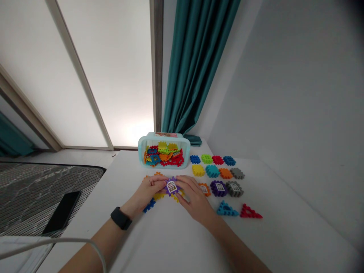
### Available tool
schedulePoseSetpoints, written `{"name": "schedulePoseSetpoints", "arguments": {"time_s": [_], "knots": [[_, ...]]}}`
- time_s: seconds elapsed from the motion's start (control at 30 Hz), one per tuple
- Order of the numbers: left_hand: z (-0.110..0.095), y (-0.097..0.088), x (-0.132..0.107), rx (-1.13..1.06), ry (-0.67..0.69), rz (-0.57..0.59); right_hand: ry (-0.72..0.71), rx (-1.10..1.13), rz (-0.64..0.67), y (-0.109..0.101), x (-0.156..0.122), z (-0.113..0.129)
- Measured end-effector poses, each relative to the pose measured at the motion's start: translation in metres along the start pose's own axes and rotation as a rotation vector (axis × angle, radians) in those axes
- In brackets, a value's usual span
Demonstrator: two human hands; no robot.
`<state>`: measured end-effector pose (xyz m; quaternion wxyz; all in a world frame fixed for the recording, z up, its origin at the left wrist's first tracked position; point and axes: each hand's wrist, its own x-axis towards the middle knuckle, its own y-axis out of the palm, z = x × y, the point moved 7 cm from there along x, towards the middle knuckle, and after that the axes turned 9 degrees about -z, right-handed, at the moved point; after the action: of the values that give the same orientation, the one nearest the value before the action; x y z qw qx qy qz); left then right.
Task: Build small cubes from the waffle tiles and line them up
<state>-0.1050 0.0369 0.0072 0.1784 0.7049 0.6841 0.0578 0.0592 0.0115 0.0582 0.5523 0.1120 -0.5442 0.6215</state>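
My left hand (148, 190) and my right hand (193, 197) meet over the white table (170, 235), both pinching a purple toothed tile with a white window (171, 186). Under and around my hands lie yellow, orange and blue tiles, among them a blue one (149, 205) by my left wrist. A black watch (121, 218) sits on my left wrist.
A pale blue tub (164, 150) full of mixed coloured tiles stands behind my hands. To the right lie rows of tiles (217, 170), plus a blue triangle (226, 209) and a red triangle (250, 212). A black phone (62, 217) rests on the striped surface at left. A white cable (57, 242) crosses the lower left.
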Motion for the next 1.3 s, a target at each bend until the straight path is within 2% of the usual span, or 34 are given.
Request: {"name": "schedulePoseSetpoints", "arguments": {"time_s": [0.17, 0.33, 0.53, 0.63, 0.73, 1.03, 1.17, 1.3], "knots": [[0.000, 0.004, -0.003, 0.054, 0.014, 0.076, 0.015, 0.007, 0.025, -0.001, -0.009, -0.003], [0.004, 0.005, -0.005, 0.114, -0.002, 0.097, -0.002, 0.047, 0.057, 0.005, -0.014, -0.001], [0.010, 0.006, -0.003, -0.242, -0.188, 0.064, 0.079, 0.042, -0.064, -0.004, -0.014, -0.009], [0.008, 0.007, -0.004, -0.333, -0.215, 0.092, 0.120, 0.027, -0.134, -0.011, -0.014, -0.017], [0.005, 0.008, -0.006, -0.306, -0.166, 0.100, 0.127, 0.012, -0.160, -0.012, -0.014, -0.022], [0.012, 0.012, -0.007, -0.156, -0.128, 0.033, 0.185, 0.108, -0.088, 0.003, -0.018, -0.019], [0.012, 0.009, -0.006, -0.077, -0.110, 0.002, 0.284, 0.191, -0.075, 0.008, -0.021, -0.024], [0.012, 0.005, -0.003, -0.015, -0.068, -0.053, 0.568, 0.460, -0.120, 0.015, -0.026, -0.039]]}}
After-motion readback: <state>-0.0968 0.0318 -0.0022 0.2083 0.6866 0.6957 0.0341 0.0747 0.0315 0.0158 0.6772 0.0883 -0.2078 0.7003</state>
